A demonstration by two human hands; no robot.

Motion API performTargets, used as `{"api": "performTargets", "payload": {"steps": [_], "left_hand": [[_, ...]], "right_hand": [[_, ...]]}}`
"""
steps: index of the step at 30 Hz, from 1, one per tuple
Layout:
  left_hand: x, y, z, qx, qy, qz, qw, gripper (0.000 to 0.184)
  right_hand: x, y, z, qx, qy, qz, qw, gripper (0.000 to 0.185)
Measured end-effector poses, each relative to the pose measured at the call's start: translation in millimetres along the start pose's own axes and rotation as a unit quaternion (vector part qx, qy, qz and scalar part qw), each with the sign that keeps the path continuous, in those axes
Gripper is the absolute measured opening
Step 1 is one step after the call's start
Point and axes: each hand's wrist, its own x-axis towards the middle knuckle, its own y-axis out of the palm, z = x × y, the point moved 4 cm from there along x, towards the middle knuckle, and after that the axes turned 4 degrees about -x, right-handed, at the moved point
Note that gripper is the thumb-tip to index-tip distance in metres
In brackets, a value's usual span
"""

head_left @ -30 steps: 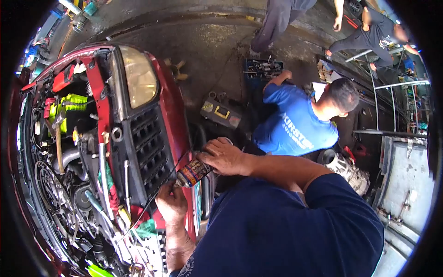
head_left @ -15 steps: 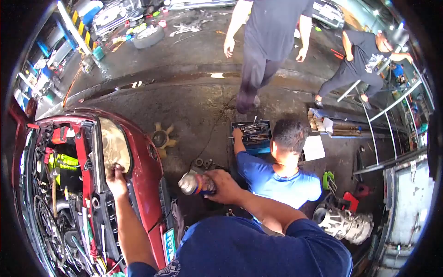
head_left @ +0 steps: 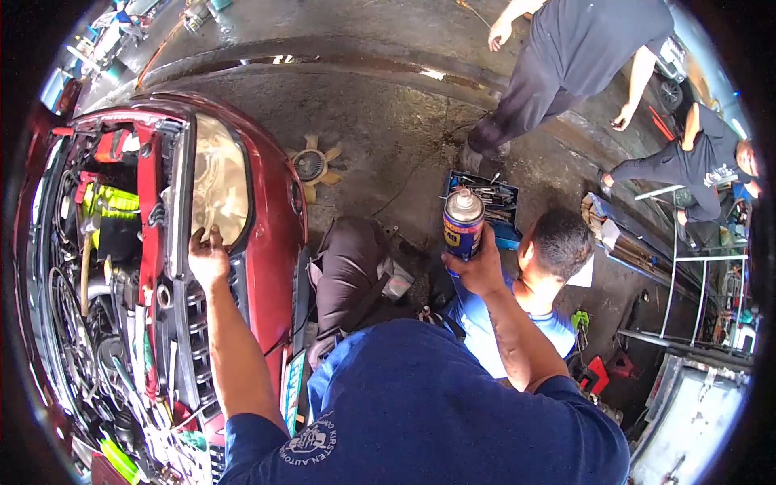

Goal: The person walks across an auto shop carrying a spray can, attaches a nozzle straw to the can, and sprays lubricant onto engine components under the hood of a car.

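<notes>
Aerosol can (head_left: 462,226), blue label ending in "40", held up above the floor (head_left: 388,121) in front of the worker's chest, its grey top pointing away from the body. Right hand (head_left: 478,265): fingers and thumb clamped around the can's lower part. Left hand (head_left: 210,257): fingers loosely curled and slightly apart, grasping nothing, at the lower end of the headlight (head_left: 220,182); from where I stand, contact with the lens cannot be told. The headlight sits at the front corner of a red car (head_left: 275,212), hood raised. Within the engine bay, toward its far edge, a wooden-handled hammer (head_left: 86,275) lies beside a yellow-green part (head_left: 117,202). On the floor, just beyond the car's front edge: a detached radiator fan (head_left: 310,165). Beyond the can: a blue toolbox (head_left: 507,239) filled with tools, a co-worker in a blue shirt (head_left: 529,331) at its near edge, and a person in dark clothes (head_left: 558,73) standing past its far edge.
</notes>
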Motion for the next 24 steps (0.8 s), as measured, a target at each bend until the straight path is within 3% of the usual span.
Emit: {"api": "performTargets", "payload": {"steps": [4, 6, 7, 8, 10, 11, 12, 13, 14, 15, 16, 17, 18, 19, 20, 21, 23, 24], "left_hand": [[2, -1, -4, 0.072, 0.007, -0.04, 0.997, 0.056], [2, 4, -8, 0.041, -0.067, -0.038, 0.996, 0.053], [1, 20, -28, 0.09, -0.063, -0.039, 0.993, 0.048], [3, 37, -29, 0.057, -0.062, -0.006, 0.996, 0.043], [14, 89, -41, -0.012, -0.019, 0.076, 0.997, 0.035], [26, 121, -52, 0.047, -0.009, 0.108, 0.993, 0.031], [45, 160, -23, -0.006, 0.124, 0.089, 0.988, 0.03], [63, 188, -56, -0.018, 0.087, 0.179, 0.98, 0.031], [82, 219, -68, -0.08, -0.007, 0.212, 0.974, 0.033], [107, 258, -42, -0.146, 0.057, 0.207, 0.966, 0.036], [130, 296, -22, -0.11, 0.078, 0.189, 0.973, 0.04], [153, 315, -20, -0.175, -0.111, 0.258, 0.944, 0.041], [165, 343, 15, -0.379, -0.243, 0.199, 0.87, 0.043], [194, 348, -19, -0.21, -0.129, 0.235, 0.94, 0.043], [219, 349, -55, -0.026, -0.014, 0.265, 0.964, 0.043], [237, 355, -42, -0.02, -0.022, 0.259, 0.965, 0.043], [268, 369, -28, 0.065, 0.254, 0.251, 0.932, 0.042], [290, 366, -49, 0.071, 0.257, 0.236, 0.934, 0.042]], "right_hand": [[30, 12, -4, 0.006, 0.012, 0.005, 1.0, 0.089], [44, 21, -14, 0.049, 0.019, 0.01, 0.999, 0.088], [65, 30, -27, 0.06, 0.02, -0.006, 0.998, 0.087], [80, 34, -31, 0.06, 0.015, -0.007, 0.998, 0.087], [123, 48, -33, 0.034, 0.019, 0.006, 0.999, 0.088], [150, 58, -40, -0.052, -0.038, -0.012, 0.998, 0.09], [179, 62, -21, -0.053, -0.052, -0.009, 0.997, 0.09], [213, 64, 10, -0.134, 0.023, 0.042, 0.99, 0.09], [249, 74, 27, -0.214, 0.095, 0.089, 0.968, 0.091], [290, 89, 33, -0.129, 0.053, 0.071, 0.988, 0.09], [327, 105, 30, -0.04, 0.013, 0.058, 0.997, 0.09], [369, 132, -5, 0.067, -0.009, 0.062, 0.996, 0.09], [410, 141, 14, 0.065, -0.017, 0.073, 0.995, 0.09], [443, 146, 40, 0.008, -0.004, 0.104, 0.995, 0.09], [474, 155, 61, -0.048, 0.01, 0.134, 0.99, 0.09], [505, 164, 69, -0.044, 0.043, 0.145, 0.988, 0.091], [554, 176, 95, -0.051, 0.009, 0.148, 0.988, 0.092], [580, 180, 114, -0.059, -0.025, 0.139, 0.988, 0.093]]}}
